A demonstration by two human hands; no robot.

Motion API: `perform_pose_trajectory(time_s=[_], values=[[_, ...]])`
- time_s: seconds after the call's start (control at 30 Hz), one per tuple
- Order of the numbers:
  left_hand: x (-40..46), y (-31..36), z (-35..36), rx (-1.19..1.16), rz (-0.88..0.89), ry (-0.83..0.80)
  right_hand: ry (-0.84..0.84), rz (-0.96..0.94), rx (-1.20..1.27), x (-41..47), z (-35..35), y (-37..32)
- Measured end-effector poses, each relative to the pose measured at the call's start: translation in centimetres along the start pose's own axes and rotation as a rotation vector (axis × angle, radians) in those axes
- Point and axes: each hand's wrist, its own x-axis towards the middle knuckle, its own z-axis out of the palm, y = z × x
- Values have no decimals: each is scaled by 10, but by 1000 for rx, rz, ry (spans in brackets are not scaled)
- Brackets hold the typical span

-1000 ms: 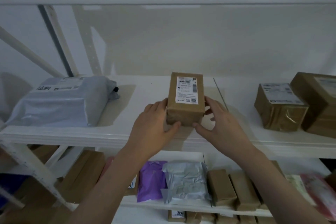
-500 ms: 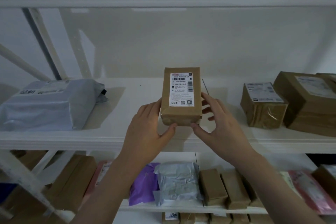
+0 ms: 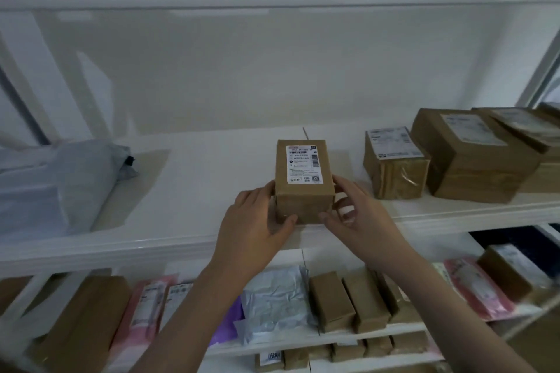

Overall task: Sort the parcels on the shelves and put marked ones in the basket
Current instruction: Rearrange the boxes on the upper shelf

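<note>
A small brown cardboard parcel (image 3: 303, 200) with a white shipping label on top stands upright on the white upper shelf (image 3: 194, 166), near its front edge. My left hand (image 3: 254, 222) holds its left side, thumb curled across the lower front face. My right hand (image 3: 362, 219) holds its right side, with the thumb at the lower front corner and fingers along the right face. No basket is in view.
On the same shelf a grey plastic mailer bag (image 3: 60, 185) lies at the left, and taped brown boxes (image 3: 394, 166) (image 3: 472, 154) stand at the right. The lower shelf holds pink, purple and grey mailers and several small brown boxes (image 3: 331, 300).
The parcel, lifted off the shelf and tilted toward me half a second ago, now sits down on the shelf surface. Both hands have stayed on its sides.
</note>
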Motion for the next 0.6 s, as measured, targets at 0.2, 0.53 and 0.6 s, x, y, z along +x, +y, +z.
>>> perform_pose_trajectory(time_s=[0.2,0.53,0.6], values=[[10,23,33,35,-19,-7,49,54,-35,-9,-23,23],[27,50,60,106,-10,-44,161,192,-71,-53,-43,52],[28,56,63,109,-15,-46,149,196,-85,-59,-46,55]])
